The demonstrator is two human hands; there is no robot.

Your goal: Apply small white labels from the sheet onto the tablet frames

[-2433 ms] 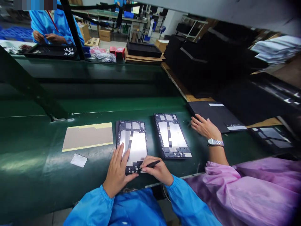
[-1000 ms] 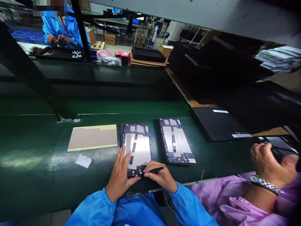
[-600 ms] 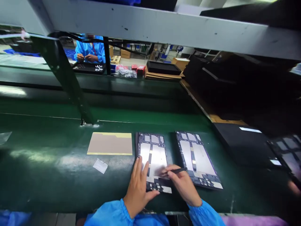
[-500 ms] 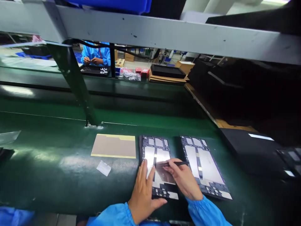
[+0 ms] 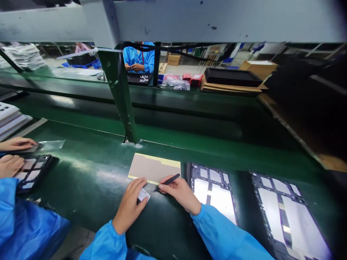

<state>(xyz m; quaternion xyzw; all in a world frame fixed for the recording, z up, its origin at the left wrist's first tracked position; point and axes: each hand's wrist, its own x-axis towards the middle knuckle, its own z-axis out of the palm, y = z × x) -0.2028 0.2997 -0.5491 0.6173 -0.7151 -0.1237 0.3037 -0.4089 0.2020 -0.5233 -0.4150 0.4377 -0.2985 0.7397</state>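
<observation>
Along the near edge of the green conveyor surface (image 5: 89,180), the left hand (image 5: 129,208) is laid with its grip closed narrowly on a small white slip (image 5: 143,195), which is pinched between thumb and fingers. Whether the slip is lifted or resting on the surface cannot be told. Just beside it, at 3 o'clock, the right hand (image 5: 181,192) is set with its grip closed around a black stylus (image 5: 168,180). The stylus is slanted toward 8 o'clock and its tip is brought just beside the slip.

At 12 o'clock from both hands a tan sheet (image 5: 154,168) with yellow borders is laid flat; its near edge is overlapped by the left fingertips (image 5: 138,181). At 3 o'clock from the sheet a tablet frame (image 5: 214,189) is placed, with only a narrow strip of surface left between the two edges. Farther toward 3 o'clock a second frame (image 5: 291,213) is seen, parted from the first by a wider gap and cut off by the lower border.

Beyond the sheet, at 12 o'clock, the foot of a green post (image 5: 119,94) is planted at the rail. Bare surface is left open from 9 to 11 o'clock, as far as a third frame (image 5: 34,172) at the far left, on which a co-worker's hand (image 5: 10,165) is rested.
</observation>
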